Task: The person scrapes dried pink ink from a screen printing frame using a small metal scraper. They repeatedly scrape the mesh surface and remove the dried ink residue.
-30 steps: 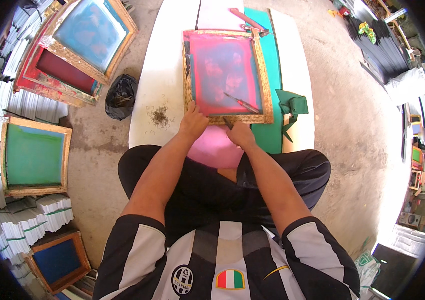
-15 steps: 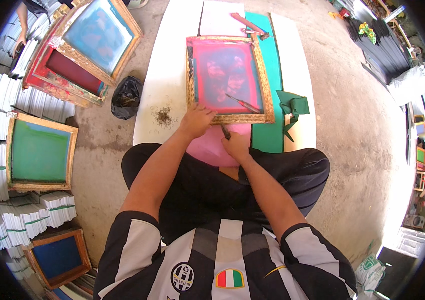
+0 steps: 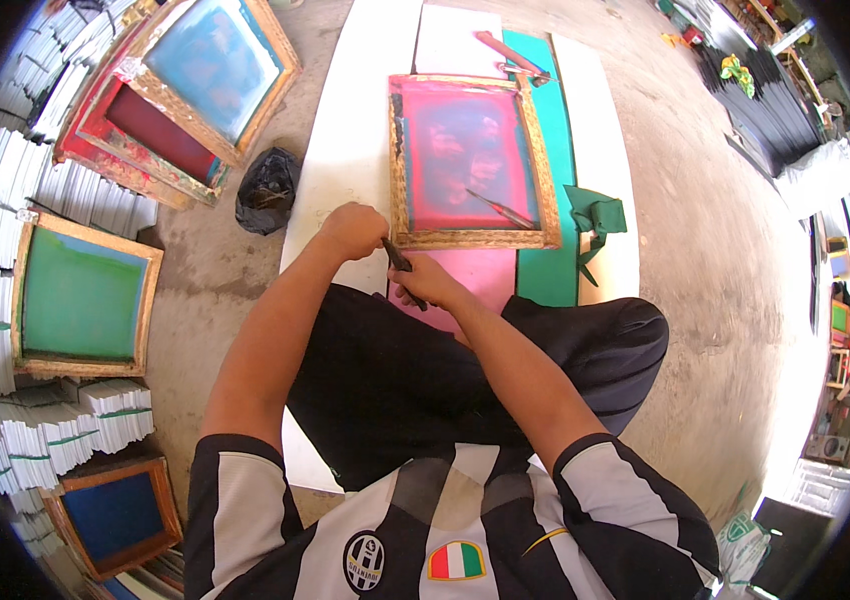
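My right hand is closed round a dark hand tool that looks like pliers, its tip pointing up and left. My left hand is closed right by that tip; what its fingers hold, if anything, is hidden. Just beyond both hands a wooden screen-printing frame with pink and blue mesh lies flat on the board. A slim pointed tool with a reddish handle rests on the mesh near its lower right corner. Neither hand touches the frame.
A squeegee-like tool lies past the frame, and a dark green cloth to its right. On the floor at left are a black plastic bag, a green screen frame and stacked white sheets. Dark strips lie far right.
My left hand has left the frame's near edge and moved left, its fingers now closed. My right hand and the tool have shifted left beside it. The small dark pile is now hidden.
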